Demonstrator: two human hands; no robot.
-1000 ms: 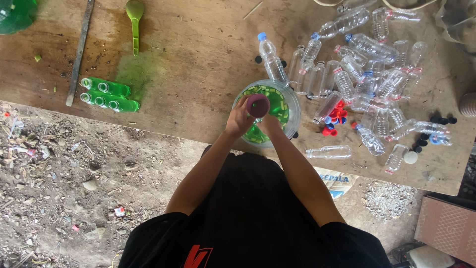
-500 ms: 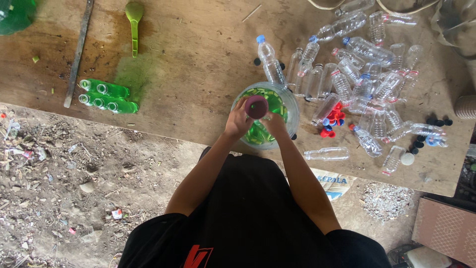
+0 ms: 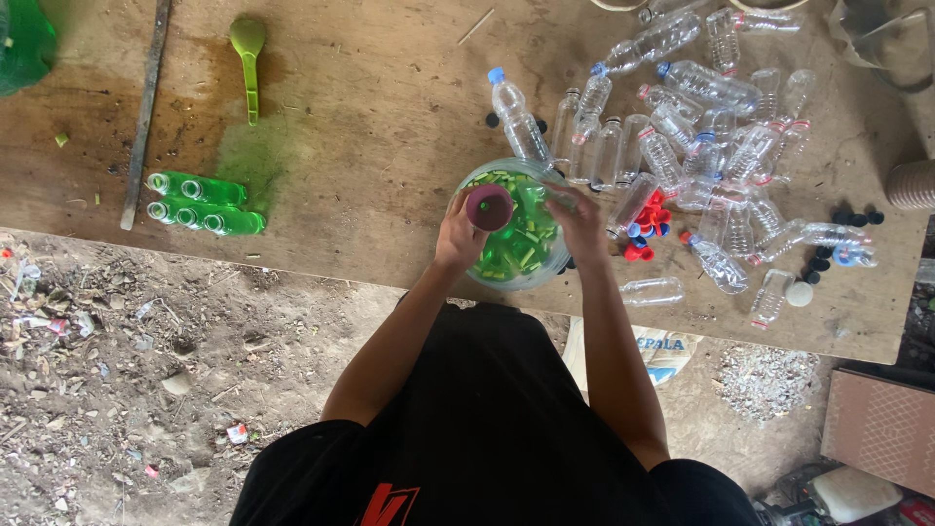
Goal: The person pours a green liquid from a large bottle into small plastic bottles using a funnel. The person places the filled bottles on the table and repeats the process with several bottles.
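I look down on a long brown wooden table (image 3: 370,107) with dirt ground on the near side. My left hand (image 3: 458,234) is curled around a small round purple cup (image 3: 489,207) and holds it over the left side of a clear round plastic bowl (image 3: 487,175). The bowl is full of bright green pieces and sits at the near edge of the table, right in front of me. My right hand (image 3: 581,222) is over the right side of the bowl with the fingers bent. It seems to pinch a clear thing there, but I cannot tell for sure if it grips anything.

Just behind the bowl lies a clear plastic bottle with a blue cap (image 3: 514,112). To the right is a big heap of empty clear plastic bottles (image 3: 711,146), many lying on their sides. Some small red and blue bottle caps (image 3: 645,234) sit near my right hand. Black caps (image 3: 847,219) lie far out to the right.

Well to the left lie a few green plastic bottles (image 3: 200,203), side by side. Farther back is a green plastic spoon (image 3: 248,58) next to a green stain. A long thin dark metal bar (image 3: 144,112) lies left of the spoon.
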